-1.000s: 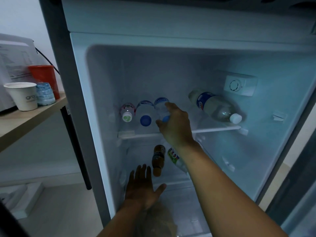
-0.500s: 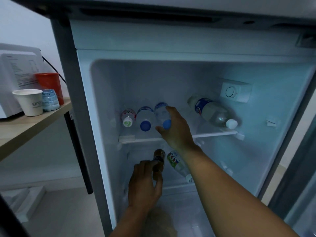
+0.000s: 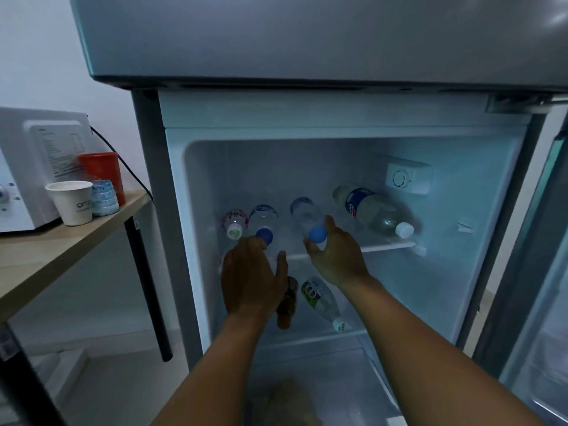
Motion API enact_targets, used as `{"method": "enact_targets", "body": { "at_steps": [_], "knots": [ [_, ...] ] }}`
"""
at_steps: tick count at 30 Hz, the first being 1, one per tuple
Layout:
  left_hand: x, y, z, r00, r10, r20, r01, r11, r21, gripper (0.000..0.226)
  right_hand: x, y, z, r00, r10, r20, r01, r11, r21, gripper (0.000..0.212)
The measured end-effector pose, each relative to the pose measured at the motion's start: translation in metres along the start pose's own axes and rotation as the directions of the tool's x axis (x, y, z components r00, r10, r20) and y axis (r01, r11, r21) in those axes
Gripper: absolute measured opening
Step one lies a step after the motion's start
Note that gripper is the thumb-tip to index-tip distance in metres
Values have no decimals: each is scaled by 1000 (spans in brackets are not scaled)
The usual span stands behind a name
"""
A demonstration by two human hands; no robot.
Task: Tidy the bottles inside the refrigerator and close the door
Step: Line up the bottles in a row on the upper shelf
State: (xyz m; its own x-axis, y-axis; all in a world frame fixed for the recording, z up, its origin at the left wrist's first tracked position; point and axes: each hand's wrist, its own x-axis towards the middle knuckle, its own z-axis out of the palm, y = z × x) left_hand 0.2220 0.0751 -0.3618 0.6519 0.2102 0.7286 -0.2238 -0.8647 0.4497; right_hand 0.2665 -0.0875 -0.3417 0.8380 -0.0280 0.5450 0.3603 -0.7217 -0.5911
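Note:
The refrigerator (image 3: 479, 272) stands open. On its upper shelf (image 3: 381, 248) several bottles lie with their caps toward me: a pink-label bottle (image 3: 235, 222), a blue-cap bottle (image 3: 263, 218), a second blue-cap bottle (image 3: 305, 215) and a large white-cap bottle (image 3: 373, 212) angled at the right. My right hand (image 3: 336, 256) grips the second blue-cap bottle at its neck, thumb and fingers around the cap. My left hand (image 3: 250, 281) reaches up with its fingertips at the first blue-cap bottle's cap and its thumb spread. A brown bottle (image 3: 287, 305) and a green-label bottle (image 3: 319, 298) lie on the lower shelf.
The refrigerator door (image 3: 541, 272) hangs open at the right; the freezer door (image 3: 307, 35) above is closed. At the left a wooden table (image 3: 61, 241) carries a white microwave (image 3: 33, 161), a paper cup (image 3: 72, 202), a red cup (image 3: 101, 170) and a crushed bottle (image 3: 104, 198). A brownish bag (image 3: 289, 401) lies low in the refrigerator.
My left hand rose from the brown bottle on the lower shelf to the upper shelf. My right hand shifted the second blue-cap bottle rightward, away from its neighbour. The view tilted upward.

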Motion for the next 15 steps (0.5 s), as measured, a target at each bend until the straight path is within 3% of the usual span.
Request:
{"method": "enact_targets", "body": {
  "at_steps": [6,10,15],
  "knots": [
    [3,0,-10,986,-62,152,57,998,36,51,-1,-7,-12,992,62,108,-65,998,23,76],
    [9,3,-14,969,-76,236,43,989,140,67,0,-4,-12,990,62,129,-66,997,32,78],
    [9,1,-8,946,-40,321,-72,941,330,87,-4,-2,-16,991,47,128,-52,998,31,77]
  ]
}}
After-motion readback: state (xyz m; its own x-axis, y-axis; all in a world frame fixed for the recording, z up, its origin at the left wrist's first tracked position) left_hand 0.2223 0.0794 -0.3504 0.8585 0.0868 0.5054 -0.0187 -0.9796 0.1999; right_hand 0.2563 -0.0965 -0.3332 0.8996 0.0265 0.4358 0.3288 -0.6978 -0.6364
